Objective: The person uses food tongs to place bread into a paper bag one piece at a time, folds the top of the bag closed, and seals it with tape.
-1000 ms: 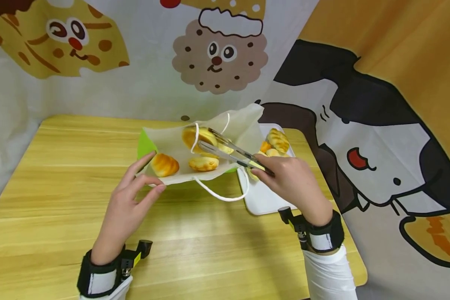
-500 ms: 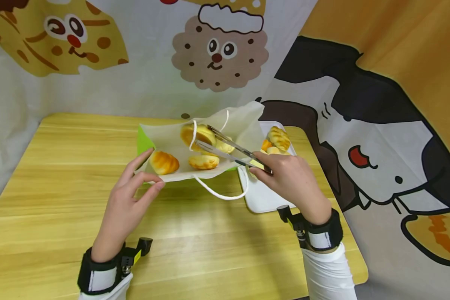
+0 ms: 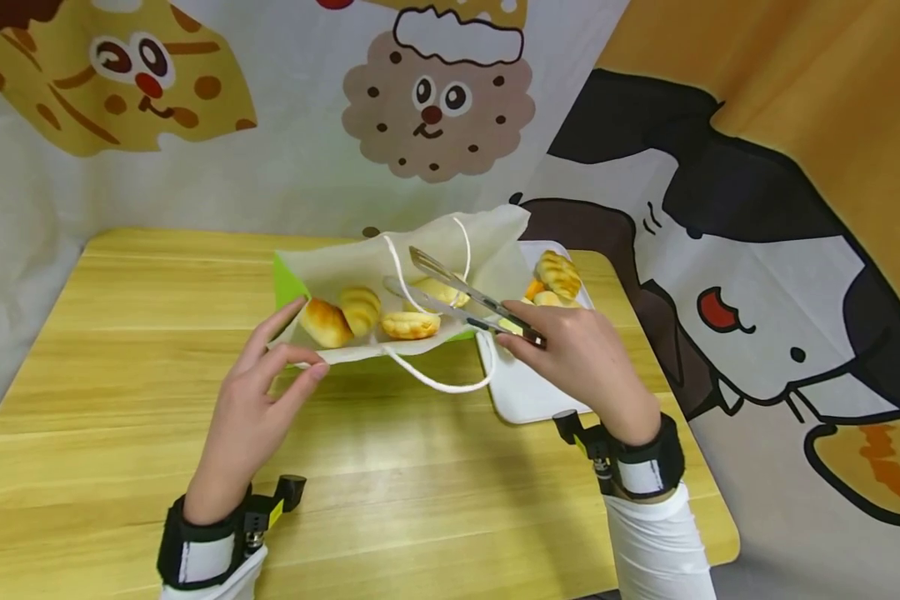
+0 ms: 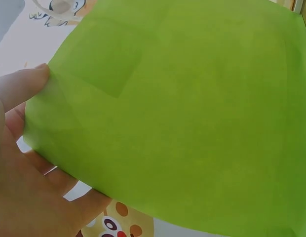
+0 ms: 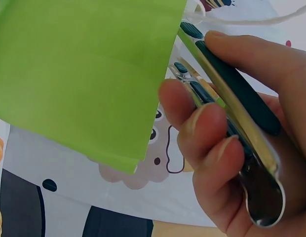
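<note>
A green paper bag (image 4: 182, 113) with a pale inside and white cord handles stands on the table in the head view, its mouth towards me. My left hand (image 3: 258, 396) holds the bag's left edge, thumb and fingers on it. Tongs (image 3: 450, 277) with dark grips (image 5: 242, 94) are in my right hand (image 3: 581, 350). Their tips are parted over the bag's mouth, with nothing between them. Inside the bag lie a glossy brown roll (image 3: 325, 323), a ridged roll (image 3: 360, 311), a flat bun (image 3: 411, 326) and a pale bun (image 3: 442, 290) partly behind the tongs.
A white tray (image 3: 528, 396) lies right of the bag, partly beneath my right hand. On it are a ridged bread (image 3: 558, 275) and other pieces, partly hidden. A printed cloth (image 3: 270, 200) hangs behind the wooden table (image 3: 390, 483).
The round bun that was between the tongs has left them, and a ridged roll now shows beside the brown roll in the bag. The tongs' tips have spread. Both hands stay nearly in place.
</note>
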{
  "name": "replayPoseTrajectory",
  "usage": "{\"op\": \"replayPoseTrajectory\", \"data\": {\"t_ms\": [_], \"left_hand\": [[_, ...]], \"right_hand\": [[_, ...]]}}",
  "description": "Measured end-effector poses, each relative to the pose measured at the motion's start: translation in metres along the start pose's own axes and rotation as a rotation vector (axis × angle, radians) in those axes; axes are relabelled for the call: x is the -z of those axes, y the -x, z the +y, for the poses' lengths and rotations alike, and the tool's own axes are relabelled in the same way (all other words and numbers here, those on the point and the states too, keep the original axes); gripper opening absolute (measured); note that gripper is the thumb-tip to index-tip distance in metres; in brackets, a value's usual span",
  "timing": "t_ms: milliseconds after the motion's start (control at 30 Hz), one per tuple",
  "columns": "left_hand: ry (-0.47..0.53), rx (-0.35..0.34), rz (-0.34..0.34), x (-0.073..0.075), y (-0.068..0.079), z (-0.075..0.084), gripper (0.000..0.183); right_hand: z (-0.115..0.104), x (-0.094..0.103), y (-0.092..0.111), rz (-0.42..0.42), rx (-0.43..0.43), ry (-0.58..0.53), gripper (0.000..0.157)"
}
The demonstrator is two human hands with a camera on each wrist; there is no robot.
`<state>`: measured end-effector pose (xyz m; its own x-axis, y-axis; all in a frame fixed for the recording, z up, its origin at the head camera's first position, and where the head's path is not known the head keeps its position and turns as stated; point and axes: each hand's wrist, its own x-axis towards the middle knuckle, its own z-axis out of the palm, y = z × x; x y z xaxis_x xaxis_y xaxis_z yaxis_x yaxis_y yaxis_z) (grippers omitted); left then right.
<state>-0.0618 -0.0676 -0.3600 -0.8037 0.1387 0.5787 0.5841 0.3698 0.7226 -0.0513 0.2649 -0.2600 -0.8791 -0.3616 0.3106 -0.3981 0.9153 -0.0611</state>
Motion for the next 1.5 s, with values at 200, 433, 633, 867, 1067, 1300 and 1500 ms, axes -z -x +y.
{"op": "replayPoseTrajectory", "data": {"t_ms": [200, 433, 633, 867, 1067, 1300, 1500], "left_hand": [[-0.015, 0.007, -0.002, 0.0, 0.0, 0.0, 0.014], [-0.016, 0.007, 0.001, 0.0, 0.001, 0.0, 0.014], [-0.006, 0.002, 0.003, -0.001, 0.001, 0.0, 0.014], [-0.006, -0.006, 0.009, -0.001, 0.001, 0.001, 0.015], [-0.015, 0.013, -0.001, -0.001, 0.001, 0.002, 0.014], [-0.009, 0.019, 0.005, -0.002, 0.0, 0.002, 0.014], [0.004, 0.001, 0.007, -0.003, 0.0, 0.001, 0.017]], "right_hand": [[0.002, 0.001, 0.002, 0.017, -0.01, -0.005, 0.031], [0.004, 0.0, 0.006, 0.07, -0.03, -0.015, 0.035], [0.008, -0.001, 0.015, 0.152, -0.037, -0.048, 0.04], [0.015, -0.004, 0.026, 0.279, -0.036, -0.089, 0.042], [0.021, -0.007, 0.035, 0.413, -0.087, -0.128, 0.045], [0.024, -0.014, 0.051, 0.528, -0.172, -0.201, 0.043], [0.029, -0.02, 0.065, 0.528, -0.261, -0.264, 0.042]]}}
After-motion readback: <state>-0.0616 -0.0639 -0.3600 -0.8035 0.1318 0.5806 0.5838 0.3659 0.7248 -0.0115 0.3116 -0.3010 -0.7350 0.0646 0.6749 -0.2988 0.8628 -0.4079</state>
